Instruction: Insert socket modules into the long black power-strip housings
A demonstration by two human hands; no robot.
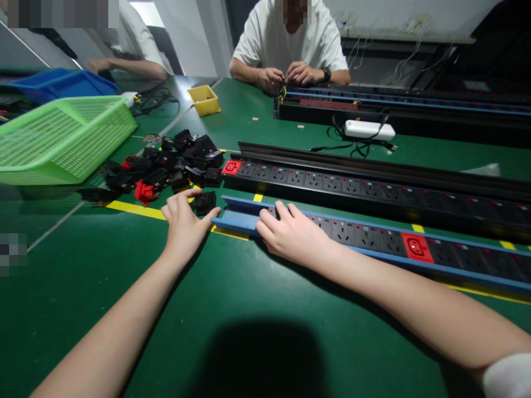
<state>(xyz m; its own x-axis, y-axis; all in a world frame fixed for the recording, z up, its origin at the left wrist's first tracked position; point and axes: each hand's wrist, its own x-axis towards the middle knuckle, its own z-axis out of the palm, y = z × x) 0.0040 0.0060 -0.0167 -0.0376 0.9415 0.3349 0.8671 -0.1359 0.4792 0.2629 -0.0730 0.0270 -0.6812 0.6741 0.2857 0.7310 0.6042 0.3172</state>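
Observation:
My left hand (185,221) is open, thumb and index finger spread beside a loose black socket module (205,203) on the table. Its thumb tip is close to the bare left end of a blue metal channel (236,219); whether they touch I cannot tell. My right hand (290,229) lies over this channel, fingers curled down at the left end of its row of black sockets (342,232), gripping a black socket module (271,211) mostly hidden under the fingers. One red socket (417,247) sits further right in the row.
Behind lies a black socket strip (315,179) with a red end socket (232,167). Left are a pile of black and red modules (166,166) and a green basket (70,141). Beyond are a yellow bin (203,100), a white power strip (369,130) and a co-worker (290,50) handling another strip.

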